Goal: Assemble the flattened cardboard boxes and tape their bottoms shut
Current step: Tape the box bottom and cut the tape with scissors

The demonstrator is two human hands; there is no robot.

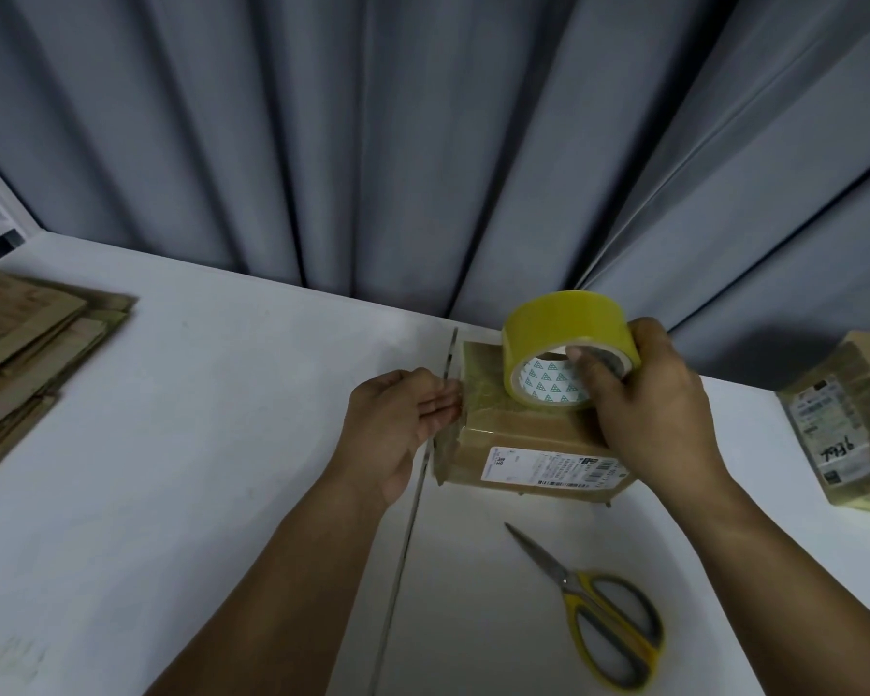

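While your left hand presses flat fingers on the left end of the box, near the table's back edge, your right hand grips the tape roll on top; the pull likely runs rightward along the box's length.

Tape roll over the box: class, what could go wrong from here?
The left hand only presses the tape end against the side of the box with flat fingers; pulling the tape roll with the right hand could peel it off or slide the box.
The scissors lie apart from both hands, so cutting likely means letting go.
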